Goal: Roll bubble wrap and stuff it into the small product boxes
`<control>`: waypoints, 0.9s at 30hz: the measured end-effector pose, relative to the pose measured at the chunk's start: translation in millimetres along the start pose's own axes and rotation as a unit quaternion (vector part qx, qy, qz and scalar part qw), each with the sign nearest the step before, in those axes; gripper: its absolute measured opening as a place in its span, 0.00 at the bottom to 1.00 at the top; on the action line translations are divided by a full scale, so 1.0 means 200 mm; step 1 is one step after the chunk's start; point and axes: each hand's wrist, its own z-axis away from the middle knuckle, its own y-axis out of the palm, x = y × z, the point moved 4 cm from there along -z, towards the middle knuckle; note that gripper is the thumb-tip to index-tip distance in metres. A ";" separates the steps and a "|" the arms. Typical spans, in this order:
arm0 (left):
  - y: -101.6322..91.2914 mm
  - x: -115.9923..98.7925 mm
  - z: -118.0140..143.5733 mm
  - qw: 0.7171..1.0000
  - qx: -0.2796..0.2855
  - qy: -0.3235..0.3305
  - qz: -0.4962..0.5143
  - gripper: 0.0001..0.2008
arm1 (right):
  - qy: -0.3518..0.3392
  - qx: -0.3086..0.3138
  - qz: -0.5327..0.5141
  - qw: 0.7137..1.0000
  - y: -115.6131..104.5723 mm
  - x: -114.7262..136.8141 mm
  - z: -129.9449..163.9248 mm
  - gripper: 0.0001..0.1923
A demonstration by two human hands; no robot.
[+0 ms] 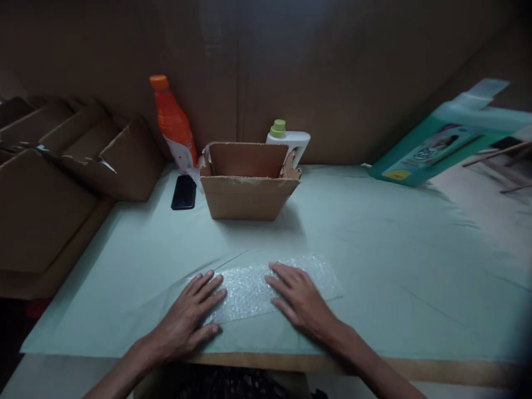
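Bubble wrap sheet (266, 285): clear, lying flat on the pale green table cover (374, 249), directly beneath both hands and close to the near table edge. One piece, roughly rectangular, with its far right corner reaching out past the right hand.

Left hand (193, 316): palm down, fingers spread and extended, resting on the left end of the sheet. It grips nothing; it presses flat.

Right hand (299, 299): palm down, fingers stretched forward and slightly fanned, lying on the right half of the sheet. Open likewise, with nothing held.

Step in hand, as judged: the sheet is being smoothed or pinned flat between the two palms. A following move would call for the sheet to stay flat and square while an item is set on it, or for one edge to be pinched up without the other end sliding on the cloth.

Cardboard box (249, 188): open-topped, ragged at the rim, standing well ahead of the hands, centred between them.

White bottle (288, 138): green cap, just behind the box.

Orange bottle (174, 124): ahead and to the left of the left hand, beside the box.

Black phone (184, 192): flat on the cover, ahead of the left hand.

Teal jug (440, 147): tilted, far ahead and right of the right hand.

Folded cartons (75, 155): stacked far left of the left hand.
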 end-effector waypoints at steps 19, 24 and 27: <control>-0.13 0.03 -0.05 0.939 -0.281 -0.196 -0.031 0.15 | 0.314 -0.209 -0.150 0.914 -0.27 -0.44 0.21 0.21; -0.27 0.00 -0.13 0.924 -0.325 -0.202 -0.019 0.29 | 0.357 -0.203 -0.110 0.905 -0.40 -0.53 0.18 0.33; -0.22 -0.04 -0.16 0.910 -0.303 -0.185 0.214 0.18 | 0.345 -0.190 -0.083 0.915 -0.43 -0.43 0.12 0.37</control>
